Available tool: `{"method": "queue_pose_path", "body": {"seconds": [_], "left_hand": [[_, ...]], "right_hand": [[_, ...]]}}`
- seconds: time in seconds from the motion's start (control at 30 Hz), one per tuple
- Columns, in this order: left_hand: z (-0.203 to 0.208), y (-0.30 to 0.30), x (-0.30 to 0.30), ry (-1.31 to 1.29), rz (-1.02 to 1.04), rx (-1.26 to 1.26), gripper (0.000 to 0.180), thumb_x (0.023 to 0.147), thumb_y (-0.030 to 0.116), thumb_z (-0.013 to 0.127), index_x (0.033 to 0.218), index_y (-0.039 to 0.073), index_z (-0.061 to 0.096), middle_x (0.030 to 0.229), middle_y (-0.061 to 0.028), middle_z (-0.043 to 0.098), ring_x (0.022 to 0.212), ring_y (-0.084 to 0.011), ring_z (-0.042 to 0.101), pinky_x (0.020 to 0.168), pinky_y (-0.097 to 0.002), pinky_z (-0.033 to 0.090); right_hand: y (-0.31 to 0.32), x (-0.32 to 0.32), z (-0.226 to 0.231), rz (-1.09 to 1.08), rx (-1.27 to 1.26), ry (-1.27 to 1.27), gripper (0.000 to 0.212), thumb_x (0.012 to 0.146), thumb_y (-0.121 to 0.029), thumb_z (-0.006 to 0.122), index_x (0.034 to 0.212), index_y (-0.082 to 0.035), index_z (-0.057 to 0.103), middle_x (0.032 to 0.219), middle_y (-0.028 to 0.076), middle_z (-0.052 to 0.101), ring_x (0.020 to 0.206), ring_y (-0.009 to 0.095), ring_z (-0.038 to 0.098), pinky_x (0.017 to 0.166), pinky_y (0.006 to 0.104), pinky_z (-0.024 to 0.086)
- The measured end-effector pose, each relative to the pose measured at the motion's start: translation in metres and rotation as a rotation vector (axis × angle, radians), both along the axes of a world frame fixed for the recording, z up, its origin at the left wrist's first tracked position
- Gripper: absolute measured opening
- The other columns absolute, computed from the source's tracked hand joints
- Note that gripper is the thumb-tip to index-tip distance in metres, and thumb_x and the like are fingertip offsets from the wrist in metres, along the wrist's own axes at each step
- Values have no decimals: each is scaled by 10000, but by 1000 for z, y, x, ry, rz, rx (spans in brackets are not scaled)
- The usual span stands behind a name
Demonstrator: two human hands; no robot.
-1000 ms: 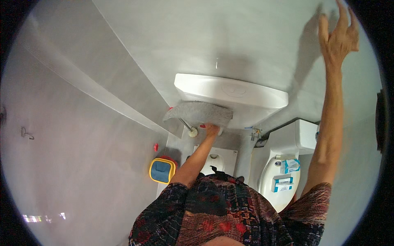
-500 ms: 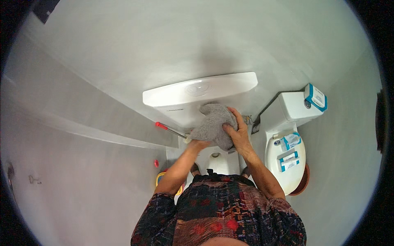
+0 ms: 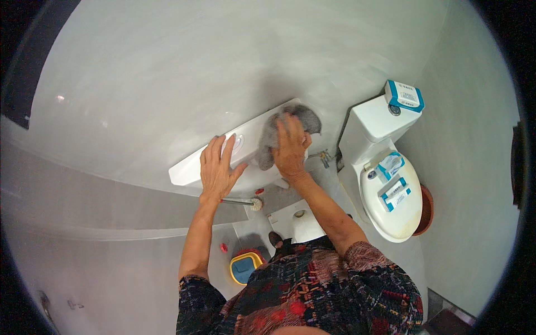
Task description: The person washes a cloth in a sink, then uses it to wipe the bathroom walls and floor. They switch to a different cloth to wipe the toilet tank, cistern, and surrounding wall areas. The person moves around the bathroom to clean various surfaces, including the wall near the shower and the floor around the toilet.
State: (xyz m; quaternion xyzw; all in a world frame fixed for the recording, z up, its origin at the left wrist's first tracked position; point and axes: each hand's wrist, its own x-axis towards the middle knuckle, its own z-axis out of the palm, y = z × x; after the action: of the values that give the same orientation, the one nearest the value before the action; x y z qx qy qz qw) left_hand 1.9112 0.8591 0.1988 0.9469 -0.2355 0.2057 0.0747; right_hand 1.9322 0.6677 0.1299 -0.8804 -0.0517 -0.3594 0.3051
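A long white wall-mounted toilet cistern (image 3: 187, 170) runs from lower left to upper right ahead of me. On its right end lies a crumpled grey cloth (image 3: 310, 118), with my right hand (image 3: 290, 149) on top of it, fingers bent over the fabric. My left hand (image 3: 216, 173) rests at the cistern's left part with fingers spread and nothing held. Between the hands shows part of a round flush button (image 3: 239, 142). The cloth and my right hand hide the lid's surface beneath them.
A toilet brush (image 3: 256, 204) is below the cistern, near a squat toilet (image 3: 307, 228). At right stands a white toilet (image 3: 385, 223) with tissue packs (image 3: 396, 195) on its closed lid and another pack (image 3: 405, 96) on its tank. A yellow-rimmed bin (image 3: 244, 268) sits lower left.
The grey cloth, earlier held in both hands before the cistern, is now on its right end under my right hand. My left hand has let go and moved left onto the cistern. The view has turned.
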Motion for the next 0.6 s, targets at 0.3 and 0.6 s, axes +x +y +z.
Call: {"method": "queue_pose_path", "body": {"seconds": [0.3, 0.6], "left_hand": [[-1, -19, 2, -46, 68, 142, 670, 721, 397, 688, 1297, 147, 454, 1276, -133, 420, 1162, -294, 409, 954, -416, 319], [1, -15, 0, -21, 94, 149, 643, 721, 419, 677, 1274, 163, 472, 1274, -115, 412, 1166, -285, 408, 957, -433, 316]], "right_hand": [[-40, 61, -135, 249, 1678, 277, 545, 904, -380, 387, 1301, -7, 376, 1256, 151, 450, 1141, 277, 431, 954, 356, 355], [-27, 38, -204, 205, 2209, 684, 606, 885, -477, 394, 1324, -60, 377, 1330, 124, 407, 1180, 307, 405, 981, 444, 350]]}}
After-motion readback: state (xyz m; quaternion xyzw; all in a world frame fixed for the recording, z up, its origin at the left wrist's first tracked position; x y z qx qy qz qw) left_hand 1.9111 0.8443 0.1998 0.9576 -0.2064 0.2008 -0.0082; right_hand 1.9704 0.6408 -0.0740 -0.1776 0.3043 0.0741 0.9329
